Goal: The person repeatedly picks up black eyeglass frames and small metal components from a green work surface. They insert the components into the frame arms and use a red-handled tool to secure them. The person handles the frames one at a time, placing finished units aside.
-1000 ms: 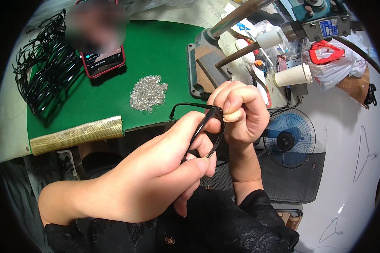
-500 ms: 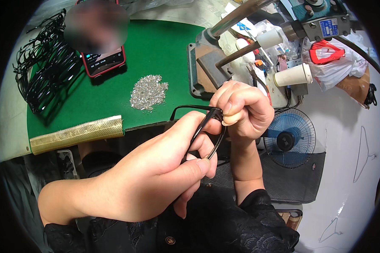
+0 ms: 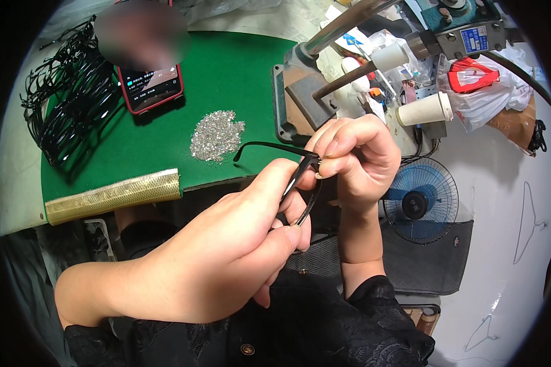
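The black glasses frame (image 3: pixel 296 175) was held centrally, metal bits (image 3: pixel 217 136) at its ten o'clock, by the curled left hand (image 3: pixel 239 235); its one-o'clock hinge corner (image 3: pixel 316 159) was pinched by the right hand (image 3: pixel 362 158). Hinge fitting was seemingly underway; steady alignment was probably needed next.

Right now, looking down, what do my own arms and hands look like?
The left hand and right hand are ungloved, with no rings visible on the fingers. Both forearms are bare, with no watch or bracelet showing. The black sleeves end near the elbows, and their fabric has a tone-on-tone pattern.
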Demonstrator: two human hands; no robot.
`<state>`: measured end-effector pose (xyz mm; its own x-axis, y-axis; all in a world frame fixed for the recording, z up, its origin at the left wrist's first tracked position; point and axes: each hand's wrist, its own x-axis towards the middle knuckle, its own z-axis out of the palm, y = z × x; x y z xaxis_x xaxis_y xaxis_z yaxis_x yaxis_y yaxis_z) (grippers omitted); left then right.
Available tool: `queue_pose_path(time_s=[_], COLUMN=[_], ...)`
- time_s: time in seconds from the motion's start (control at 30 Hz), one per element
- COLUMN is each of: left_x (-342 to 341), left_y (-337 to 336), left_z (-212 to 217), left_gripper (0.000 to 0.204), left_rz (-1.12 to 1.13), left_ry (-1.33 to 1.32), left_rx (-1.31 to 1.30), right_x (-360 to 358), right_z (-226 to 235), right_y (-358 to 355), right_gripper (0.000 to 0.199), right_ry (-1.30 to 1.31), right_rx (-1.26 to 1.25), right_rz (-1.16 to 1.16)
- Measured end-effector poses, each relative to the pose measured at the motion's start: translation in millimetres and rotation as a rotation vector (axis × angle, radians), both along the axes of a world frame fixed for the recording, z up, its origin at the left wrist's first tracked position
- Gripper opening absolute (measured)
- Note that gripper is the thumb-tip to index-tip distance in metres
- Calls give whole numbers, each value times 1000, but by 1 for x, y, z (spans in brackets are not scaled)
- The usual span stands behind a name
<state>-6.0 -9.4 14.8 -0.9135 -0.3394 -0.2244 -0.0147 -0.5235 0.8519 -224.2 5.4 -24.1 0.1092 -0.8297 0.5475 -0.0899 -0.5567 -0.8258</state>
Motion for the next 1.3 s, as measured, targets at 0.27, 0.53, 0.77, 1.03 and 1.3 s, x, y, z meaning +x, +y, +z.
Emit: queue_pose_path(time_s=[0.27,0.53,0.77,1.03,1.3], left_x=[-12,-23,-57,-116,-141], left_y=[-2,-4,-22,-61,-68], left_z=[7,9,19,32,29], left_gripper=[36,33,25,17,15], left_rz=[54,89,247,448,459], left_ry=[144,186,226,269,280], left_rx=[269,222,121,-28,-69], right_x=[-7,-12,-16,-35,-48], right_z=[1,6,1,-10,-9], right_y=[-4,-11,-18,-2,4], right_gripper=[11,12,21,13,19], right_ry=[-185,-220,-325,-297,-196], right_rx=[41,2,-103,106,80], right_rz=[34,26,-216,-393,-429])
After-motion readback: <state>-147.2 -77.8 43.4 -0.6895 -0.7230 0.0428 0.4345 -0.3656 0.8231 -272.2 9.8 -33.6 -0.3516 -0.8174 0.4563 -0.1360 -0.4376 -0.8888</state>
